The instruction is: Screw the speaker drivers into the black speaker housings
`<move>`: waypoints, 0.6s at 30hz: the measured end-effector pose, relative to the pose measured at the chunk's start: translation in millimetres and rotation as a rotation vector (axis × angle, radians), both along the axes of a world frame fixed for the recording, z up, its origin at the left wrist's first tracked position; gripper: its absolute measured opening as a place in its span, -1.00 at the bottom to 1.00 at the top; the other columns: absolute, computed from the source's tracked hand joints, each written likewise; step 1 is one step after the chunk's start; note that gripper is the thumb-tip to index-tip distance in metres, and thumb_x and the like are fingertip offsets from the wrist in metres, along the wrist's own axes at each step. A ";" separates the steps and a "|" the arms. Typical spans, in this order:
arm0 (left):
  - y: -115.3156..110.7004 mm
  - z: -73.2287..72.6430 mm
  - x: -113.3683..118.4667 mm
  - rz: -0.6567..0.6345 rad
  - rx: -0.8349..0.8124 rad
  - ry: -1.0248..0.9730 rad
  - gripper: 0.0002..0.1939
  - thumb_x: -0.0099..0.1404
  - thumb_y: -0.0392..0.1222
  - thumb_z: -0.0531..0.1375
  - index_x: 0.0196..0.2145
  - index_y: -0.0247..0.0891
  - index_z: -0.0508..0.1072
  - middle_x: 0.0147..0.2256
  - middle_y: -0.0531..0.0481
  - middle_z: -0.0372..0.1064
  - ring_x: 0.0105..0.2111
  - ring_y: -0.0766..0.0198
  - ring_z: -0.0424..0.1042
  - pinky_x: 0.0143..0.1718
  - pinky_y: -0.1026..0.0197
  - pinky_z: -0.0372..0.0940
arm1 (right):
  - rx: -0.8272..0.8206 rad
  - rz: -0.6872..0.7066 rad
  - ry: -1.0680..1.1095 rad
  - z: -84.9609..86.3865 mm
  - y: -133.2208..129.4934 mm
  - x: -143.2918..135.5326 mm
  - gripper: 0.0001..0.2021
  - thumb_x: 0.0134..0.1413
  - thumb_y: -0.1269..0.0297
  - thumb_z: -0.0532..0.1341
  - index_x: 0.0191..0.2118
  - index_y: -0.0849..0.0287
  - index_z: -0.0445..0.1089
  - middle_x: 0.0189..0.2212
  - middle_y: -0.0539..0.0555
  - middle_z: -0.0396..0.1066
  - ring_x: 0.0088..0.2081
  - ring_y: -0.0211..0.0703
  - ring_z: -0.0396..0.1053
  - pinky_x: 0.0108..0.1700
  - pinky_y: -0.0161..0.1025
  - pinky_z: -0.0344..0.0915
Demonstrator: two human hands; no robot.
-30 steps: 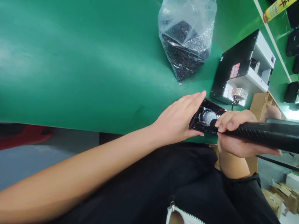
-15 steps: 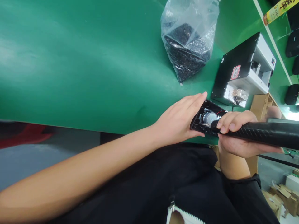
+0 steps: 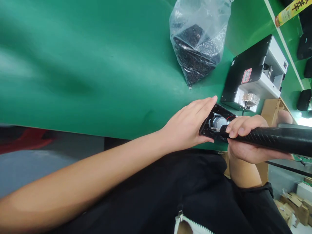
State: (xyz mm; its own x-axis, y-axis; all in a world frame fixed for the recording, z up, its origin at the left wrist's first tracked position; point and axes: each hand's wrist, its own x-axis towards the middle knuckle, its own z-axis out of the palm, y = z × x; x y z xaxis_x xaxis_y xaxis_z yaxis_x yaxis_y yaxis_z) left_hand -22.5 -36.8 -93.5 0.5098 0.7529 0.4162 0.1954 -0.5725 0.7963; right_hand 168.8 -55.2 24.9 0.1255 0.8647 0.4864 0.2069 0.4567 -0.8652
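Housing [image 3: 207, 130], black and open, sat at the near edge of the green worktop [image 3: 102, 71], gripped along its side by the left hand [image 3: 182, 126]. The right hand [image 3: 246, 130] was wrapped around a black tool [image 3: 278, 139], its front end over the housing beside a pale round part [image 3: 219, 122]. Both hands had barely moved since the earlier frame, but a dim shadow [image 3: 73, 81] had appeared across the worktop's left side.
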 end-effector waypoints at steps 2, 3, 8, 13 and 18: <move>-0.1 0.6 0.6 0.003 0.008 -0.003 0.72 0.33 0.26 0.77 0.91 -0.11 -0.34 0.73 -0.56 0.25 0.71 -0.47 0.36 0.69 -0.38 0.45 | 0.197 -0.006 0.017 -6.0 3.7 -5.1 -0.18 0.55 -0.70 0.03 0.48 -0.30 0.57 -0.49 -0.23 0.31 -0.72 -0.29 0.10 -0.64 -0.31 0.26; -0.1 0.9 0.9 0.004 0.011 -0.003 0.72 0.33 0.26 0.77 0.90 -0.12 -0.34 0.73 -0.56 0.25 0.71 -0.47 0.36 0.69 -0.38 0.45 | 0.244 -0.012 0.018 -8.2 5.0 -6.8 -0.18 0.56 -0.68 0.05 0.50 -0.27 0.57 -0.49 -0.23 0.31 -0.73 -0.30 0.06 -0.66 -0.32 0.21; -0.2 1.7 1.1 -0.006 -0.006 0.013 0.74 0.34 0.25 0.78 0.90 -0.09 -0.39 0.74 -0.54 0.24 0.72 -0.45 0.34 0.71 -0.37 0.43 | 0.214 0.004 0.086 -6.0 1.0 -3.8 -0.22 0.63 -0.59 0.07 0.47 -0.15 0.60 -0.46 -0.18 0.40 -0.69 -0.27 0.20 -0.61 -0.27 0.35; -0.4 4.1 0.8 -0.020 -0.034 0.020 0.72 0.35 0.23 0.77 0.90 -0.09 -0.39 0.75 -0.54 0.21 0.74 -0.44 0.31 0.73 -0.37 0.40 | 0.165 0.020 0.104 -2.1 -2.5 0.4 -0.17 0.60 -0.64 0.05 0.39 -0.08 0.65 -0.45 -0.16 0.42 -0.68 -0.25 0.24 -0.61 -0.24 0.38; -1.0 4.8 1.2 -0.011 -0.020 0.010 0.74 0.33 0.19 0.79 0.90 -0.11 -0.38 0.75 -0.55 0.21 0.74 -0.42 0.31 0.73 -0.35 0.39 | 0.199 0.100 0.265 -4.9 3.2 -3.6 -0.15 0.65 -0.58 0.05 0.46 -0.03 0.68 -0.41 -0.12 0.50 -0.66 -0.27 0.28 -0.63 -0.27 0.41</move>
